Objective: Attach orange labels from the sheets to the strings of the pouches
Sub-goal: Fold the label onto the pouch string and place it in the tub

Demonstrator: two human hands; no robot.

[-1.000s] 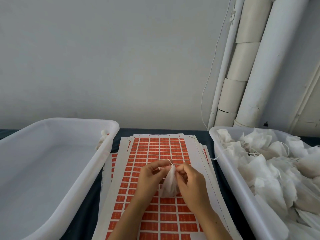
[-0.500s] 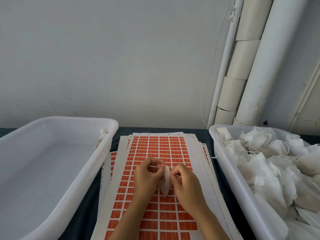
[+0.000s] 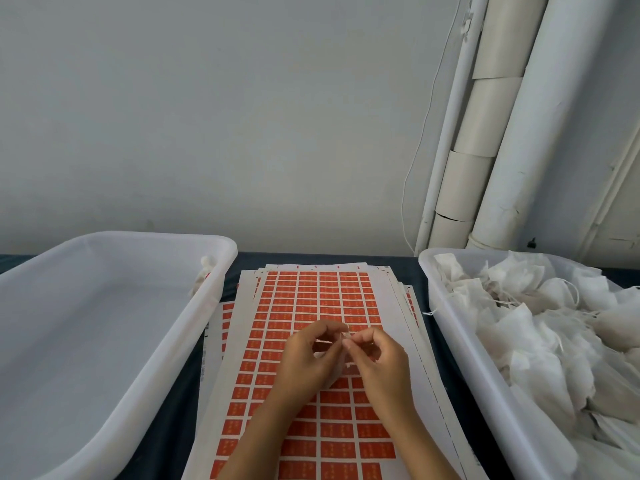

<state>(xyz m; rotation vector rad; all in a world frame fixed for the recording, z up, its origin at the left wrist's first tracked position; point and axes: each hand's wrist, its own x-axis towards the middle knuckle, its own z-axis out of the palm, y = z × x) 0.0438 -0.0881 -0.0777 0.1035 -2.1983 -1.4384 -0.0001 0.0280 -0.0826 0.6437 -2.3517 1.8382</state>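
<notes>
Over the top label sheet [image 3: 313, 299], the left hand [image 3: 304, 362] and right hand [image 3: 377, 358] pinch a white pouch [image 3: 341, 362] by its string between fingertips (no orange label visibly lifted), so peeling one likely comes next.

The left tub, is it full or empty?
Nearly empty: the left tub shows a bare bottom, with one pouch at its far corner.

Small packing workshop: white plastic bins [image 3: 221, 268] flanked stacked orange label sheets [image 3: 318, 292] at frame centre; pouches [image 3: 519, 327] heaped lower right; bare pipes [image 3: 540, 133] upper right.
</notes>
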